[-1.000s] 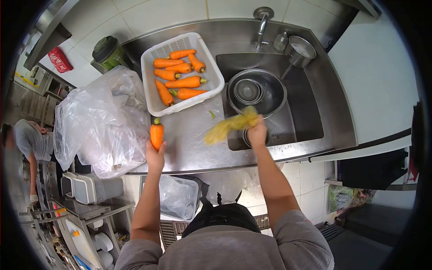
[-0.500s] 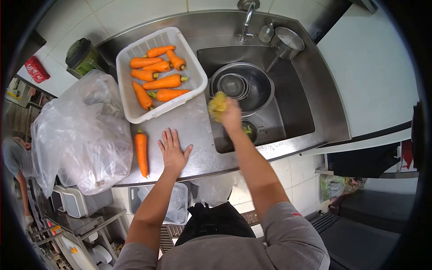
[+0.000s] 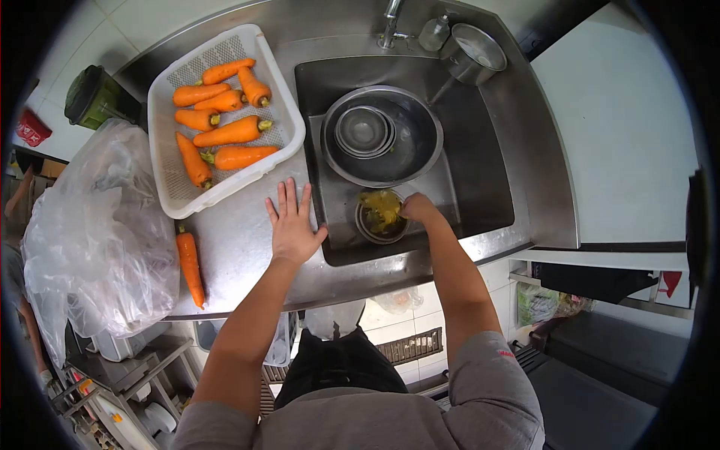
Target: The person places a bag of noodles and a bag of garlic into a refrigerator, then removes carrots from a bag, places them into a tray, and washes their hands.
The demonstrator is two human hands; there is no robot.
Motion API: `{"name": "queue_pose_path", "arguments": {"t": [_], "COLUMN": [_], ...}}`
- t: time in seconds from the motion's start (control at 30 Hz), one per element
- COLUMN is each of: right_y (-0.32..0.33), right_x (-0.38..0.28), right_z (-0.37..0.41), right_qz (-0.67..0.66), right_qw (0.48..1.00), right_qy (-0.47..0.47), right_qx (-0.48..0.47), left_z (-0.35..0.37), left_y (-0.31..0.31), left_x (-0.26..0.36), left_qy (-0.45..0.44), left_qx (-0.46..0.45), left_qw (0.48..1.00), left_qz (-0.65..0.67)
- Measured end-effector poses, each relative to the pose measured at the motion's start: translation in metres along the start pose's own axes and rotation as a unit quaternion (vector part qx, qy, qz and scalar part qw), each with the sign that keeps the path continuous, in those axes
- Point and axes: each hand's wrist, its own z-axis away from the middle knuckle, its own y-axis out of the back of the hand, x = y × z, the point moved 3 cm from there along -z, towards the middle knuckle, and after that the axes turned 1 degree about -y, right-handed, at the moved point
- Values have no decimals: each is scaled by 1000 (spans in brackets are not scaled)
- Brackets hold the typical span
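Note:
My left hand [image 3: 293, 234] lies flat on the steel counter [image 3: 232, 247], fingers spread, beside the sink's left edge. My right hand [image 3: 417, 208] is closed at the right edge of a crumpled yellow-green bundle [image 3: 381, 210], whose kind I cannot make out. This bundle is at the mouth of a small metal bowl [image 3: 384, 238] low in the sink. Just behind it is a large steel basin [image 3: 427, 142] holding smaller nested bowls [image 3: 365, 129]. A single carrot [image 3: 190, 266] lies on the counter, left of my left hand.
Several carrots [image 3: 232, 132] lie in a white perforated basket [image 3: 289, 142]. A bulky clear plastic bag [image 3: 101, 240] sits at the left. Behind the sink [image 3: 480, 165] are a tap [image 3: 390, 26], a glass bottle [image 3: 434, 34] and a metal pot [image 3: 474, 56].
My right hand has brought the yellow-green bundle from beside the large basin down to the small bowl. My left hand remains flat on the counter. The whole view has shifted somewhat.

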Motion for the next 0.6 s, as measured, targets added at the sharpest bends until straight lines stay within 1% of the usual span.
{"name": "queue_pose_path", "arguments": {"t": [0.03,0.07,0.13,0.17,0.2,0.23,0.27,0.37,0.43,0.47,0.5,0.57,0.6], "right_y": [-7,-12,-18,-22,-23,-25,-27,-40,-43,-31,-22,-26,-34], "right_x": [5,10,13,6,-7,-18,-27,-35,-44,-37,-21,7,19], "right_z": [-14,-24,-27,-29,-27,-28,-29,-37,-43,-42,-40,-52,-62], "right_qz": [129,130,73,77,120,163,164,196,222,133,36,-23,15], "right_qw": [990,989,992,993,989,983,984,978,962,991,991,985,991], "right_qy": [7,10,-99,-90,-83,-76,-66,26,91,28,-34,-144,-119], "right_qx": [-64,-65,30,28,28,31,30,-70,-129,-2,123,90,64], "left_z": [-1,-3,-5,-6,-6,-6,-7,-9,-10,-9,-9,-9,-8], "left_y": [0,0,-4,-4,-4,-3,-2,0,0,0,0,0,0], "left_x": [0,0,0,-2,-4,-3,-2,-3,-5,-6,-8,-10,-10], "left_qy": [1,4,4,1,12,5,-4,3,1,-1,-3,-9,-11], "left_qx": [-2,-4,2,6,7,8,9,2,5,5,5,10,11], "left_qw": [1000,1000,1000,1000,1000,1000,1000,1000,1000,1000,1000,999,999], "left_qz": [2,3,4,7,2,4,6,12,19,25,31,32,35]}}
